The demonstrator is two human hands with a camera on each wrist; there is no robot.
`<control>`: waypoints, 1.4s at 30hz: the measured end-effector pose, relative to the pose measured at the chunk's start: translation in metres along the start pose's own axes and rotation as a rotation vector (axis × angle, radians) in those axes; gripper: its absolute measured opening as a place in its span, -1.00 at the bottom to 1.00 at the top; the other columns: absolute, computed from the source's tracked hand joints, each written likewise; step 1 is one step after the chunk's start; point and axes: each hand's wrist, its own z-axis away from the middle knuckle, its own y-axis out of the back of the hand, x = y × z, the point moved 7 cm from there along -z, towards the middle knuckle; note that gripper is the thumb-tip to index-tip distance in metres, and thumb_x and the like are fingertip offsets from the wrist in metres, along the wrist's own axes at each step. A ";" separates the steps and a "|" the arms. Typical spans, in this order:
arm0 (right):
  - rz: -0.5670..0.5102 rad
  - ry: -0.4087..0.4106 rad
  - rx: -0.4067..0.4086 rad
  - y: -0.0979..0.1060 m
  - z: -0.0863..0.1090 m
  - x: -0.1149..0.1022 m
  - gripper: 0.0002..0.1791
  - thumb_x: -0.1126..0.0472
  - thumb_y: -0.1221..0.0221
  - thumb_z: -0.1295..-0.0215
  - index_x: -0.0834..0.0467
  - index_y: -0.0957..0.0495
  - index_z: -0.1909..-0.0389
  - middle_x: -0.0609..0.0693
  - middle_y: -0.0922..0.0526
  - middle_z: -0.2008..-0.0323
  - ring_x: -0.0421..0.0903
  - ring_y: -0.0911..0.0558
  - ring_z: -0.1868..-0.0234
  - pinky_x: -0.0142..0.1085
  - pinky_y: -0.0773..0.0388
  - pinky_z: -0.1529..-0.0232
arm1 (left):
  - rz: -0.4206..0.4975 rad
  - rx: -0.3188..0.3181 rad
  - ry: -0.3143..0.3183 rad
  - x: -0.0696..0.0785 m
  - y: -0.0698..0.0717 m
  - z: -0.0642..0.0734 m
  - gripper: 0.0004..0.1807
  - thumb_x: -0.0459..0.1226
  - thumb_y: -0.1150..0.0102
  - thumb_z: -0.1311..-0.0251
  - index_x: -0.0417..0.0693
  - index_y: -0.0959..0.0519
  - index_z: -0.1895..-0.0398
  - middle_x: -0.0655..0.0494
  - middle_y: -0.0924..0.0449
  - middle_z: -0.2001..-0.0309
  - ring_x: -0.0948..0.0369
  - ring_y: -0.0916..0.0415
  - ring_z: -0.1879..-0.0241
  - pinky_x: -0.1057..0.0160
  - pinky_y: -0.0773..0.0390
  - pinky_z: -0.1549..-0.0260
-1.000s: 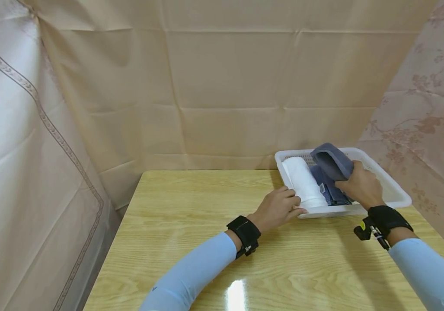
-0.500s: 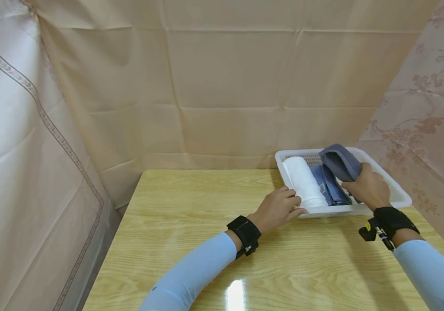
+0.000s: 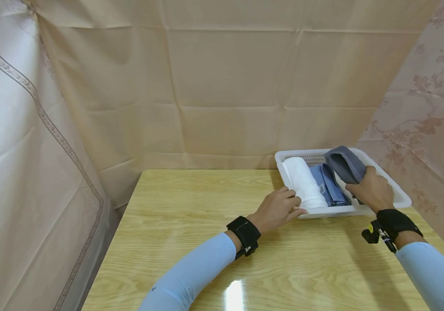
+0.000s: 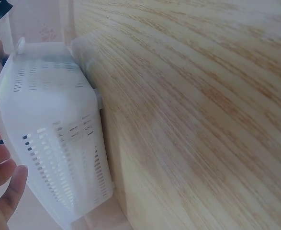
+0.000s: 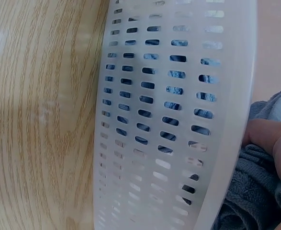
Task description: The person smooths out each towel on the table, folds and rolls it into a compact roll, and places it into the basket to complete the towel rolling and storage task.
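A white plastic basket (image 3: 401, 198) stands at the table's right rear; its slotted wall (image 4: 49, 108) fills much of the left wrist view. Inside, a rolled white towel (image 3: 303, 181) lies along the left side, beside a folded blue denim cloth (image 3: 327, 185) with a small label. My right hand (image 3: 374, 191) grips a folded grey towel (image 3: 344, 163) by its near end, tilted up at the far end, within the basket's right half. In the right wrist view the plush towel (image 5: 255, 189) bunches around the fingers. My left hand (image 3: 277, 209) holds the basket's front left corner, fingers bent at the rim.
The wood-grain table (image 3: 190, 216) stretches left and in front of the basket. A beige cloth (image 3: 222, 86) hangs right behind the table, and a floral cloth (image 3: 436, 129) rises close along the right side.
My right hand has carried the grey towel a little to the right, away from the denim cloth, exposing more of it and the basket's floor. The left hand stays at the corner.
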 end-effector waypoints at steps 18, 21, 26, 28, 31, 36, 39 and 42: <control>0.041 -0.039 -0.025 -0.006 0.000 0.013 -0.03 0.02 -0.35 -0.20 0.68 -0.13 -0.28 0.72 -0.44 0.09 0.56 -0.55 0.20 0.26 -0.48 0.36 | 0.002 -0.035 0.038 0.002 0.001 0.003 -0.69 -0.01 -0.24 -0.42 -0.01 -0.62 0.39 0.20 -0.35 0.44 0.29 -0.27 0.40 0.40 -0.30 0.35; 0.050 -0.048 -0.032 -0.007 0.000 0.015 -0.03 0.03 -0.36 -0.20 0.70 -0.12 -0.27 0.73 -0.43 0.08 0.57 -0.55 0.19 0.27 -0.48 0.34 | -0.021 -0.053 0.034 0.001 0.001 0.001 -0.70 0.00 -0.21 -0.45 0.04 -0.60 0.39 0.23 -0.34 0.43 0.30 -0.25 0.40 0.42 -0.29 0.35; 0.038 -0.046 -0.026 -0.007 -0.001 0.017 -0.03 0.03 -0.36 -0.19 0.70 -0.12 -0.25 0.74 -0.43 0.11 0.56 -0.55 0.23 0.26 -0.47 0.38 | -0.064 -0.090 0.021 0.001 0.002 -0.003 -0.71 0.01 -0.17 -0.48 0.11 -0.56 0.40 0.27 -0.31 0.44 0.34 -0.22 0.42 0.46 -0.27 0.35; 0.037 -0.047 -0.025 -0.007 -0.001 0.017 -0.04 0.04 -0.36 -0.18 0.70 -0.13 -0.25 0.74 -0.43 0.12 0.55 -0.55 0.24 0.26 -0.47 0.39 | -0.070 -0.096 0.021 0.002 0.003 -0.004 -0.71 0.01 -0.17 -0.47 0.10 -0.58 0.39 0.27 -0.32 0.44 0.35 -0.22 0.42 0.46 -0.27 0.35; 0.044 -0.052 -0.029 -0.008 -0.001 0.018 -0.05 0.04 -0.36 -0.18 0.71 -0.13 -0.23 0.75 -0.43 0.13 0.57 -0.55 0.24 0.26 -0.48 0.39 | -0.076 -0.098 0.022 0.003 0.004 -0.004 -0.71 0.02 -0.16 -0.48 0.09 -0.61 0.36 0.26 -0.34 0.43 0.34 -0.23 0.42 0.47 -0.27 0.35; 0.046 -0.056 -0.025 -0.008 0.000 0.020 -0.13 0.04 -0.35 -0.19 0.70 -0.19 -0.12 0.75 -0.43 0.17 0.59 -0.55 0.25 0.26 -0.48 0.41 | -0.062 -0.101 0.024 0.004 0.004 -0.003 -0.71 0.00 -0.15 -0.49 0.06 -0.64 0.32 0.23 -0.38 0.41 0.32 -0.26 0.40 0.44 -0.29 0.32; 0.042 -0.052 -0.020 -0.007 -0.001 0.021 -0.17 0.05 -0.35 -0.19 0.68 -0.21 -0.07 0.74 -0.44 0.18 0.59 -0.54 0.26 0.27 -0.47 0.42 | -0.064 -0.101 0.026 0.004 0.005 -0.003 -0.71 0.00 -0.16 -0.49 0.04 -0.65 0.31 0.23 -0.39 0.41 0.31 -0.27 0.39 0.43 -0.30 0.31; 0.037 -0.048 -0.019 -0.007 -0.001 0.023 -0.19 0.06 -0.35 -0.19 0.68 -0.22 -0.05 0.74 -0.44 0.19 0.60 -0.54 0.27 0.27 -0.48 0.42 | -0.078 -0.107 0.027 0.004 0.004 -0.004 -0.71 0.00 -0.15 -0.49 0.06 -0.64 0.32 0.24 -0.39 0.41 0.33 -0.26 0.39 0.43 -0.29 0.30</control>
